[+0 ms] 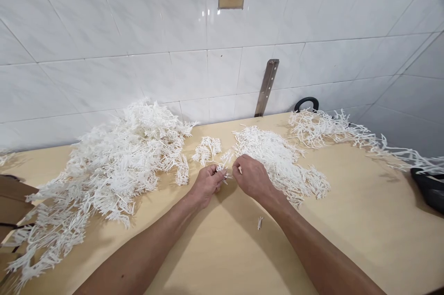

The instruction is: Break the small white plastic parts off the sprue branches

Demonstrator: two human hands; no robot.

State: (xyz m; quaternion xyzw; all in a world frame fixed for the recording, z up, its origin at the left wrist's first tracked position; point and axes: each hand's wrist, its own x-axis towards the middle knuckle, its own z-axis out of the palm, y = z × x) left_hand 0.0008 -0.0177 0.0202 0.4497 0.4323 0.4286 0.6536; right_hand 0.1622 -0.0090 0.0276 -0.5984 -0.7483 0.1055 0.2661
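Near the middle of the table, my left hand point(207, 184) pinches a small white branching sprig point(226, 158) between thumb and fingers. Its thin twigs stick up above the fingertips. My right hand point(252, 175) is closed just to the right, fingertips curled downward beside the sprig; whatever they grip is hidden. Close behind my left hand lies a loose white sprig point(207, 148). Beside and behind my right hand spreads a pile of short white twigs point(277, 156). On the left is a large heap of white branching sprigs point(128, 161).
More white branched stems point(322, 129) stretch along the right back of the wooden table point(367, 221). A few cut bits point(260, 223) lie between my forearms. A metal bracket point(267, 87) rises against the tiled wall. A black handle point(306, 102), a black object point(428, 188) and a cardboard box point(15, 200) flank the table.
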